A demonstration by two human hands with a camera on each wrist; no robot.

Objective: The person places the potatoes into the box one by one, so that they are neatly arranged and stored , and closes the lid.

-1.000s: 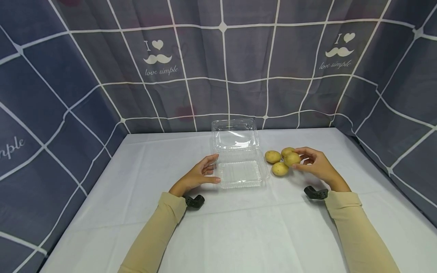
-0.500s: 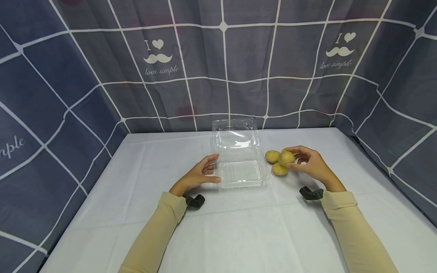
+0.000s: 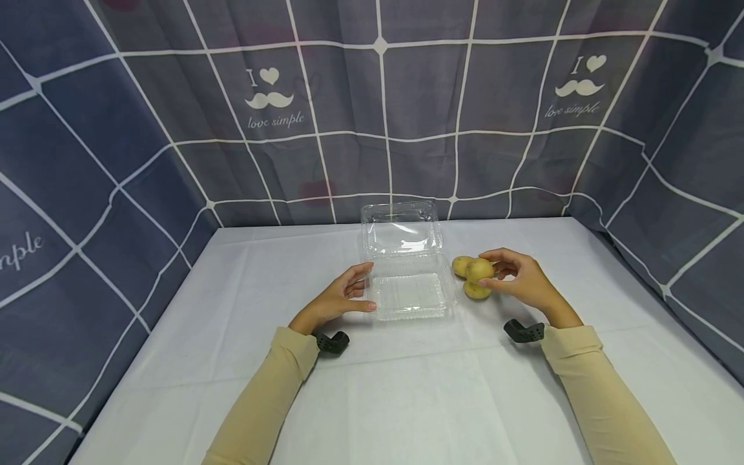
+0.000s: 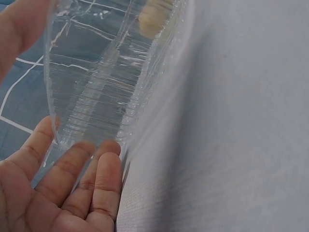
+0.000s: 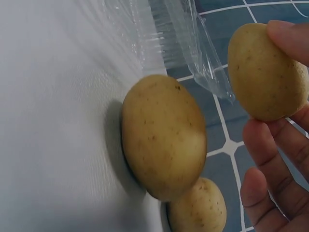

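Clearly, on my feed, the fingers of the right hand [image 3: 525,281] pinch the held potato [image 3: 480,270], which the right wrist view shows up off the counter [image 3: 407,400]. Across from it, the left hand [image 3: 336,298] rests with fingers spread at the left side of the clear container [image 3: 409,294]; I see nothing in its base. Farther out, the far potato [image 3: 461,265] and the near potato [image 3: 476,292] lie to its right; I cannot tell how many others are hidden. The lid [image 3: 401,237] is folded back. I'd judge the work barely begun: one picked up, none inside.
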